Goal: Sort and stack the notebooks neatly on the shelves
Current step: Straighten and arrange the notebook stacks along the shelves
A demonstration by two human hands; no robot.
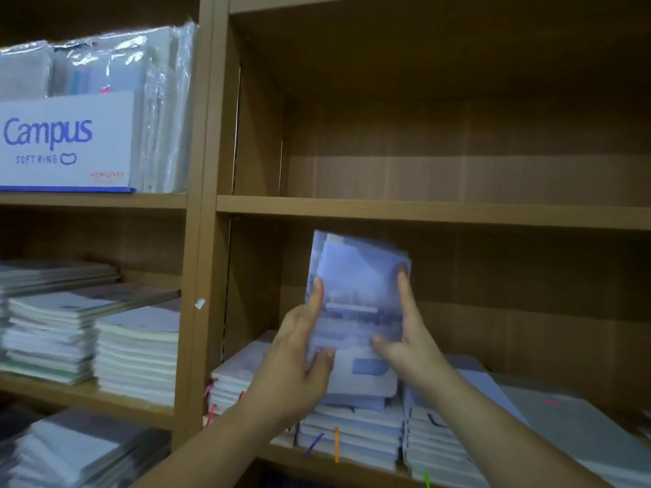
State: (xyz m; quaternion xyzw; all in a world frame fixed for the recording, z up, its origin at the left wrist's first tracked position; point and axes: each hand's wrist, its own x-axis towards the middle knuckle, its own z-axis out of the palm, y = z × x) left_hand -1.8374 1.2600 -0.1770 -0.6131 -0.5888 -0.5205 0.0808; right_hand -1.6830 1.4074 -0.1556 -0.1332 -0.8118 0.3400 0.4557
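Note:
I hold a small bundle of blue-covered notebooks [357, 297] upright in front of the middle right shelf. My left hand [299, 357] grips its left edge, thumb on the cover. My right hand [405, 332] clamps the right edge. The bundle's lower end rests on a stack of blue notebooks [352, 427] lying flat on the shelf. Another flat stack [444, 438] lies to the right of it, and a white stack [236, 382] to the left.
The shelf board above [422, 211] carries a bare compartment. The left bay holds a white Campus box [67, 142] with wrapped packs, and below it stacks of pale notebooks [137, 353]. A wooden upright [200, 241] divides the bays. Large flat pads [581, 427] lie at far right.

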